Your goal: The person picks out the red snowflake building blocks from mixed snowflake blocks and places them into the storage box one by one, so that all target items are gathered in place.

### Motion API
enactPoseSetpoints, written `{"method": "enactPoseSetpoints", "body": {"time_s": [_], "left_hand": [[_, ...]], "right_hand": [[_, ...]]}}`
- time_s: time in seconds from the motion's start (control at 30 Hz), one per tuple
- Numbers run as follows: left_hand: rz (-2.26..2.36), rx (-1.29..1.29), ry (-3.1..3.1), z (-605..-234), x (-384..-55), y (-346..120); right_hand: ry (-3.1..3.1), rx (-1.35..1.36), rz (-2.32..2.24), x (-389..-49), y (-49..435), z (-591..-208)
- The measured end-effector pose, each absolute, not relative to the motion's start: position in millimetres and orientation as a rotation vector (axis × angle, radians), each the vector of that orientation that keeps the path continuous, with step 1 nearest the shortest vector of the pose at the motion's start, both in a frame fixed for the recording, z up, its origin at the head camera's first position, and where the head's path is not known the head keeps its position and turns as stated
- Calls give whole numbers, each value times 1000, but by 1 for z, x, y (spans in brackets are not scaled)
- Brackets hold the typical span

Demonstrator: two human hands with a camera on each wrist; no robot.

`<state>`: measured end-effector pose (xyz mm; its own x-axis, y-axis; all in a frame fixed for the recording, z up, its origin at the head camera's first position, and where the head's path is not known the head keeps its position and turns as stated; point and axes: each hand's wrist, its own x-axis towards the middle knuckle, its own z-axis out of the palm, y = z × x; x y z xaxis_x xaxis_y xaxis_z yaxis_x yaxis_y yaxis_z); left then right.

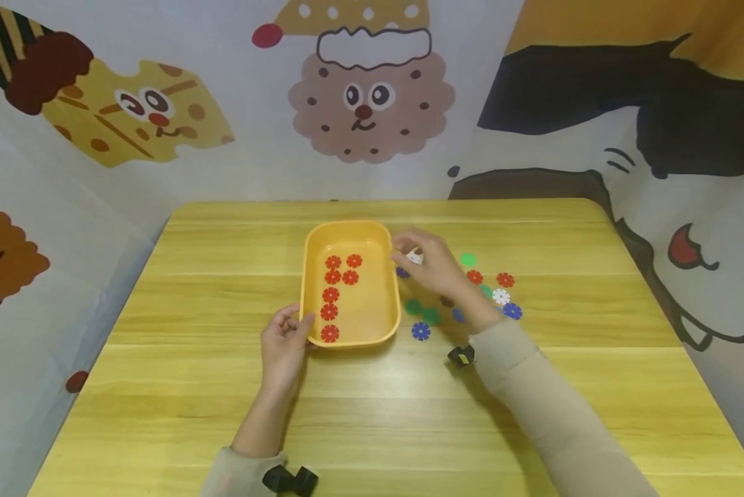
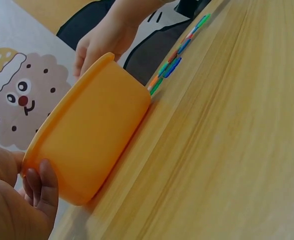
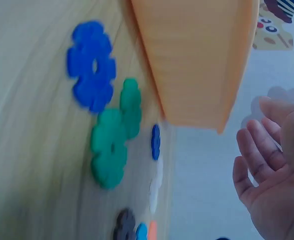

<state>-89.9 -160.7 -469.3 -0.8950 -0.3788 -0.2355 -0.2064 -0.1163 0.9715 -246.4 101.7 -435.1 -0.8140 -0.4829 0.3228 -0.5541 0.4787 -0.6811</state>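
A yellow plastic tray (image 1: 372,324) rests on the table, with several red snowflake discs (image 1: 330,295) in a column and two more beside its upper part. My left hand (image 1: 283,348) grips the tray's near left corner, thumb over the rim and fingers against the outer wall (image 2: 86,145). Beside the far right rim hovers my right hand (image 1: 431,262), its fingers loosely bent; no disc shows in them in the right wrist view. Below that hand, loose discs lie on the table, among them a blue disc (image 3: 92,65) and a green disc (image 3: 110,149).
More discs spread to the right of the tray, including a white disc (image 1: 501,296), a red disc (image 1: 505,279) and a light green disc (image 1: 468,259). The wooden table (image 1: 179,345) meets a cartoon-printed cloth (image 1: 254,172) at its back and sides.
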Motion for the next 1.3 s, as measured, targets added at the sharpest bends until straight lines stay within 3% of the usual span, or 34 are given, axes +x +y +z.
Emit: {"method": "enactPoseSetpoints", "body": {"time_s": [0.37,1.3], "left_hand": [[-2172,647,-1999,-469,-89,-161],[-2170,661,-2007,-468,-90,-161]], "right_hand": [[-2727,779,1288,-242,130,-439],[-2744,736,1218,-245,174,-455]]}}
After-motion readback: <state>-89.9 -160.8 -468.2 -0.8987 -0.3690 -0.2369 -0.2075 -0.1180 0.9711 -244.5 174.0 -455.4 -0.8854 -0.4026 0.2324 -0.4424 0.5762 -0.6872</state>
